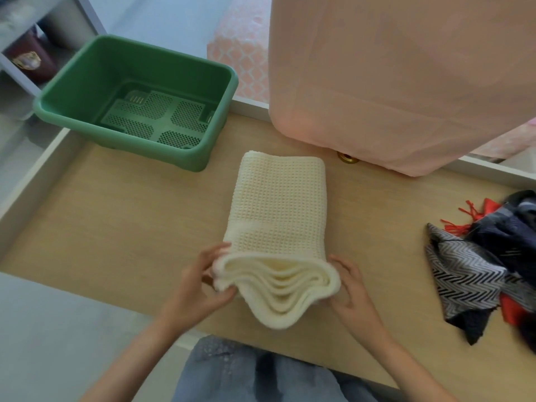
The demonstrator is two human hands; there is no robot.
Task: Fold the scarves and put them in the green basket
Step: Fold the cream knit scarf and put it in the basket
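Lying lengthwise on the wooden table [116, 227], the cream waffle-knit scarf [278, 210] is folded into a thick, narrow stack, its far end rounded over and its near end lifted so that the layers fan out in wavy edges towards the person. The left hand [200, 282] grasps the near left corner of that stack, fingers curled over the top and thumb tucked under the bottom layers. The right hand [352, 288] grips the near right corner in the same way, fingers wrapped against the side of the stack (the fingertips are partly hidden by the cloth).

The green basket [95, 71] sits at the far left corner of the table, apart from the scarf, with its perforated floor showing. Well to the right lies a loose pile of scarves [510, 242]: a black-and-white chevron scarf [464, 274] spread towards the middle, dark cloth heaped on it, and a red scarf [490, 206] with fringe poking out behind.

A tall pink fabric cover [406, 82] hangs at the far edge of the table, with a small brass knob [348, 158] showing just beneath it. Blue jeans [232, 372] fill the bottom of the view.
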